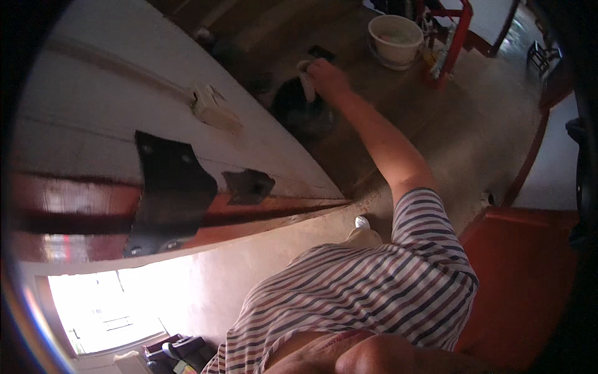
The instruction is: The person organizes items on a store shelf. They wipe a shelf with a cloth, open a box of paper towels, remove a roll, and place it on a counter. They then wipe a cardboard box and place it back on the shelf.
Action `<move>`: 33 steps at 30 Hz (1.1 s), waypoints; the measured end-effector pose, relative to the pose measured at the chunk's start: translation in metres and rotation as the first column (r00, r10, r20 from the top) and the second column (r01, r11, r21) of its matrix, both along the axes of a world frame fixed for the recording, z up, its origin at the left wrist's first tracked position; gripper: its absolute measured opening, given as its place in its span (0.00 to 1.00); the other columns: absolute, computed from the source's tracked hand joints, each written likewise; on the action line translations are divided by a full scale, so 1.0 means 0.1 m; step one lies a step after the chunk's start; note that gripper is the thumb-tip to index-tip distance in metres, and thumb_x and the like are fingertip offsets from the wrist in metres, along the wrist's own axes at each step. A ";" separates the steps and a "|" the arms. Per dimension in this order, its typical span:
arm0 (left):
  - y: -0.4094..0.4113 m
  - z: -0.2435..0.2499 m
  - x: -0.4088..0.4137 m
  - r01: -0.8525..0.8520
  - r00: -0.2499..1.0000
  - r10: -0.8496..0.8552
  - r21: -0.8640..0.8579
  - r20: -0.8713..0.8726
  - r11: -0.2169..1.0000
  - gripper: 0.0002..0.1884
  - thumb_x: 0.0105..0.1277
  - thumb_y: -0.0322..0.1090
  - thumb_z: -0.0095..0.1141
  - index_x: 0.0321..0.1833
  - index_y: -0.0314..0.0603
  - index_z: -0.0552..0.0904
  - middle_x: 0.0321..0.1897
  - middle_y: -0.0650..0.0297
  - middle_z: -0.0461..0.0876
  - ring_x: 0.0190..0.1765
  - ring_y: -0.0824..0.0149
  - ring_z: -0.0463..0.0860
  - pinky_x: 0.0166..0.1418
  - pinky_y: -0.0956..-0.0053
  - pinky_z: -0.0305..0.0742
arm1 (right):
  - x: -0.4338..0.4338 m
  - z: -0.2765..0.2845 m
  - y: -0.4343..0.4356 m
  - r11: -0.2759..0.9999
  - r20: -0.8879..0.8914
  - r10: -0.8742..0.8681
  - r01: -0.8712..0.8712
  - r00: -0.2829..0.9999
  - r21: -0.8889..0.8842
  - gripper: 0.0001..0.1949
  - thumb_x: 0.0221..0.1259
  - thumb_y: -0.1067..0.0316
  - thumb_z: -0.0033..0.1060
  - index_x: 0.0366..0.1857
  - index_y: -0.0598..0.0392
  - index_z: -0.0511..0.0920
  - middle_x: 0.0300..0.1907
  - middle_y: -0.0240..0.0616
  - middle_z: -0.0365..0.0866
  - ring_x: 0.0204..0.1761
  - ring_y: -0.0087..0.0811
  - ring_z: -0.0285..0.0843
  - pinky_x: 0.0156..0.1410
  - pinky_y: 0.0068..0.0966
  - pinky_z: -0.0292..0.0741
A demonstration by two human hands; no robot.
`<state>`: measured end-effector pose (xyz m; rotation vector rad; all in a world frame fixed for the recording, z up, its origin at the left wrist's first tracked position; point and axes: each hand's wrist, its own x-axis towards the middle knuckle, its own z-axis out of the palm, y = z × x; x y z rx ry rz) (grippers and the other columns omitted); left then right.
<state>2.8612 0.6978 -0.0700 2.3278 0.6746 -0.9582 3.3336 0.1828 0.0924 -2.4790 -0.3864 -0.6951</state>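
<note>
My right hand [327, 79] reaches out at the end of a bare arm, above the shaded brown floor [397, 107]. Its fingers are closed on a pale, tube-like thing [307, 86], perhaps a cup; dim light and blur hide what it is. Just below that lies a dark, bag-like thing [294, 100] with an unclear outline. A small flat black thing [321, 53] shows beyond my fingers. My left hand is out of view.
Beyond my hand, a whitish plastic bucket [396, 42] stands near a red metal frame [453, 51]. Along the left runs a white and red panel [112, 103] with black bolted plates [175, 187]. A bright window [112, 308] is lower left, a red surface [518, 280] lower right.
</note>
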 end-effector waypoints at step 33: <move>0.47 -0.66 -2.76 -0.494 0.856 0.507 -0.131 0.103 0.860 0.13 0.54 0.46 0.53 0.28 0.45 0.82 0.19 0.63 0.78 0.23 0.66 0.78 0.26 0.71 0.74 | -3.36 -3.06 1.48 0.962 -0.980 0.177 0.192 0.090 0.191 0.04 0.42 0.74 0.53 0.15 0.60 0.75 0.12 0.41 0.72 0.13 0.31 0.69 0.16 0.30 0.64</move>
